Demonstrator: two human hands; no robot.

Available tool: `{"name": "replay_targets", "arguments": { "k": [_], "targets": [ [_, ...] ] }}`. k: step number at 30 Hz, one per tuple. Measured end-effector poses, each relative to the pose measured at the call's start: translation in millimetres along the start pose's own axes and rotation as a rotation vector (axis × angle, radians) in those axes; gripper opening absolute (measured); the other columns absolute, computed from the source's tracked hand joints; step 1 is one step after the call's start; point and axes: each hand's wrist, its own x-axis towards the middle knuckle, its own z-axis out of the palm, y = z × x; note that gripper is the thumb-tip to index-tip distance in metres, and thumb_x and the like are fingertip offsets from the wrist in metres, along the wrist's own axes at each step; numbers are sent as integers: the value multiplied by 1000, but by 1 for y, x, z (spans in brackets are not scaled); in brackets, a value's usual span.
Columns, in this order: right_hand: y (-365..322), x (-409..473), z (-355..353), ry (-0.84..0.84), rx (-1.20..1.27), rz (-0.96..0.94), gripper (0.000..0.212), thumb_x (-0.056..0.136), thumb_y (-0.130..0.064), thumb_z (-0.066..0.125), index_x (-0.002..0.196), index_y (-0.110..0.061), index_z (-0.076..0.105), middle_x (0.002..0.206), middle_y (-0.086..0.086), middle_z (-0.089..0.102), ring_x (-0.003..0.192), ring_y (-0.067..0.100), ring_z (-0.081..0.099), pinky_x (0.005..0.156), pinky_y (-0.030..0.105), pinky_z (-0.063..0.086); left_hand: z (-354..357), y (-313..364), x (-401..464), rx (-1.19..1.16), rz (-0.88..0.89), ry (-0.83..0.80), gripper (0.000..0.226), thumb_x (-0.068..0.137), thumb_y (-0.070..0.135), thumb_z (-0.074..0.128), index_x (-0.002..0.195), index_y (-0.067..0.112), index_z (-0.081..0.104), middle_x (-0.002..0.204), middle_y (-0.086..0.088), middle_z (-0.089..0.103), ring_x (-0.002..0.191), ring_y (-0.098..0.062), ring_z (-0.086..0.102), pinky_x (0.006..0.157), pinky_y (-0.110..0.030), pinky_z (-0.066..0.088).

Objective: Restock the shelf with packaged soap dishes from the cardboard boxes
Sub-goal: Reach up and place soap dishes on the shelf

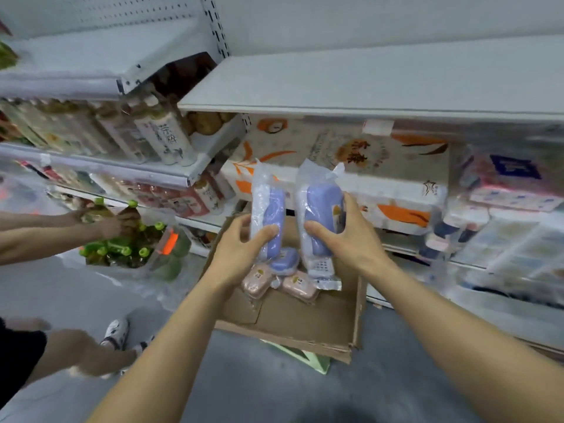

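Left hand [241,242]: grips a purple soap dish [270,221], standing up tall.
Right hand [341,236]: grips another soap dish [320,218], also upright.
Box [305,325]: right below both.
Shelf [366,83]: up ahead, nearer the right hand.

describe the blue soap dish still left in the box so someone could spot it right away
Start at the open cardboard box on the floor below the shelves. Along its far wall lies a small pile of wrapped soap dishes, just under the left hand. The blue soap dish tops the pile, the only blue one not held; the pink soap dishes lie below it.
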Motion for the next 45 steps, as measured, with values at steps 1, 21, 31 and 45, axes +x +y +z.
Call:
{"name": "replay_targets", "arguments": {
  "k": [1,21,31,45],
  "targets": [
    [2,3,16,-10,6,38,98,73,-68,68,150,-27,23,148,-6,43,130,19,48,100,37,43,-9,-13,12,0,-21,-21,66,75,59,75,129,27,57,117,11,68,105,-7,65,88,-30,53],
    [154,52,261,-334,-48,707,120,56,-64,74,150,-24,10,139,1,51,122,23,54,100,45,47,2,-290,167,247,-526,-382,109,41,84,76,134,33,48,131,5,62,113,-19,63,94,-42,54],
    [194,43,339,-152,-204,935,105,76,-51,77,152,-11,15,141,13,44,125,32,50,100,38,42,29,-350,180,447,-463,-568,88,70,44,82,139,22,31,134,-1,48,117,-24,55,95,-34,48],
    [123,41,257,-219,-191,824,67,64,-58,59,122,-25,59,122,1,64,108,21,62,93,37,52,5,-246,189,655,-85,-675,81,61,78,59,128,34,47,126,4,60,108,-21,62,89,-43,53]
  ]
}}
